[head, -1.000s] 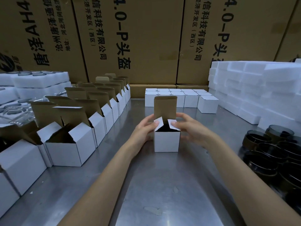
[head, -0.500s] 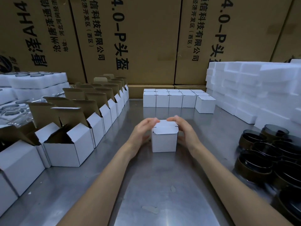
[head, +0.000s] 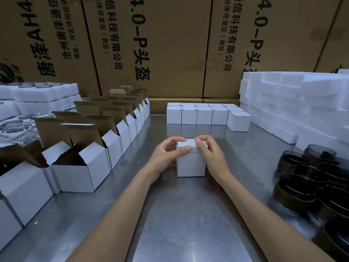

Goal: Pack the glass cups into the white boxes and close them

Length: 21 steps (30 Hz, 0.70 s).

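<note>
Head view, both hands (head: 171, 155) (head: 210, 155) gripping white box (head: 190, 164), open boxes (head: 79, 167) left, dark cups (head: 309, 178) right

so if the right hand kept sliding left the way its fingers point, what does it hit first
Probably the left hand: the right hand lies over the lid of the small white cardboard box, its fingers aimed at the left thumb across the lid. Depth between them is unclear.

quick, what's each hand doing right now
Left hand: fingers curled on the top of the white box, thumb on the lid's front edge.
Right hand: fingers curled over the same box's top right.
</note>
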Available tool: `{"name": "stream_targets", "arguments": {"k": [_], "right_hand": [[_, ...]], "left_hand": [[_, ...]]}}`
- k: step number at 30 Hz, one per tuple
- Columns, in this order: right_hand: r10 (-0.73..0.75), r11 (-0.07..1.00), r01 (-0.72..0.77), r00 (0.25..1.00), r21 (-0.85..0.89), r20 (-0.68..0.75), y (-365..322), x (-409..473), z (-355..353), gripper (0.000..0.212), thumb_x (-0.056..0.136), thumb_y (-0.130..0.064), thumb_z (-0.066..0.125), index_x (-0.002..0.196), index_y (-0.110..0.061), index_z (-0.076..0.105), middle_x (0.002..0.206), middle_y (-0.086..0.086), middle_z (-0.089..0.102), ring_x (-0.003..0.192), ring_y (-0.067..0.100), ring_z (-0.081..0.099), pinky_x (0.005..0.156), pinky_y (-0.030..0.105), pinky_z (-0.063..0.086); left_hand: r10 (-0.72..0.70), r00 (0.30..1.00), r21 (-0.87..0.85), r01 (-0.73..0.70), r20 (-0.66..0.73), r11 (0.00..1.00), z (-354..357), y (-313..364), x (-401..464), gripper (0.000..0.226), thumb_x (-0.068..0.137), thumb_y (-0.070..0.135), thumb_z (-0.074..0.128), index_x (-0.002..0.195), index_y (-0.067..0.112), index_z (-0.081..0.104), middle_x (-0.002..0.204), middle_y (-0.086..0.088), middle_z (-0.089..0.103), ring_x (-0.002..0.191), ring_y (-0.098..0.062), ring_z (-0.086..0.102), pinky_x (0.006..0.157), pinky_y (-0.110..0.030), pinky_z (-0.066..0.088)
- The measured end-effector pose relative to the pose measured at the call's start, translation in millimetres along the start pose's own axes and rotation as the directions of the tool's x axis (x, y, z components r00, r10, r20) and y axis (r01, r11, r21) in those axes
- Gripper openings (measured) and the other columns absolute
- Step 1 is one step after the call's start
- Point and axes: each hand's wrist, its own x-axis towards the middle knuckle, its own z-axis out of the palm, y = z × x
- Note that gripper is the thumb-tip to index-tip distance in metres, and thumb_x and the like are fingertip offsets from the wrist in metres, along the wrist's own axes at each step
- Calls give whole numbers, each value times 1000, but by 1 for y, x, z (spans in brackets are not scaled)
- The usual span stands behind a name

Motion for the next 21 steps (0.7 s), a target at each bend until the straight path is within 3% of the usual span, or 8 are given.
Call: {"name": "stream_targets", "arguments": {"k": [2,6,8,11,14,16,18,21], "right_hand": [[3,999,-4,1000,38,8,0,-1,1,8,85,-39,54,88,-32,58,94,-6,61,93,13,56,75,26,43],[36,999,-38,996,28,77,1,-1,3,11,84,-32,49,93,-37,54,106,-13,56,117,21,43,99,34,37],[54,998,-56,995,14,89,-1,-1,4,17,80,-34,46,94,-39,53,113,-10,55,121,21,40,104,37,35],[47,999,-47,998,-2,37,2,-3,5,16,94,-23,49,99,-37,55,121,-3,53,121,18,42,103,34,36],[-46,989,29,992,-145,-116,3,-9,4,13,92,-39,53,104,-36,56,120,-8,51,106,2,48,88,28,43],[-196,929,121,963,-348,-187,-2,-14,4,29,83,-58,53,103,-38,57,115,-17,45,101,0,47,70,28,46],[-372,793,241,919,-559,-132,-6,-18,8,45,74,-70,51,103,-36,58,115,-15,43,104,4,42,58,19,38],[-458,589,295,889,-753,-11,-2,-16,17,53,72,-70,53,105,-30,62,114,-6,52,106,19,43,70,29,43]], "left_hand": [[-30,997,-55,34,78,998,-3,-2,0,40,65,35,82,101,25,66,109,0,69,99,-19,67,92,-38,51],[-68,987,-123,86,146,989,-4,-1,-1,24,80,33,67,101,22,63,99,6,68,91,-9,65,81,-23,53],[-66,988,-98,80,140,992,-4,0,0,19,84,26,66,103,22,63,96,6,68,90,-9,65,82,-24,52],[-61,993,-44,65,100,997,-4,-1,-1,31,79,34,70,108,26,63,105,6,69,100,-15,65,96,-37,47],[-40,999,-3,40,33,999,-3,-2,-6,51,68,59,73,114,38,63,128,3,60,117,-18,59,107,-45,41],[-39,999,41,37,32,998,-2,-1,-7,65,62,75,67,119,45,59,134,7,56,122,-15,55,110,-43,38],[-92,994,58,89,66,994,0,2,-5,73,60,89,52,121,50,55,137,14,52,126,-9,51,112,-39,35],[-153,984,-45,158,93,986,1,3,2,71,72,88,27,125,48,52,134,13,56,126,-11,50,112,-38,34]]}}
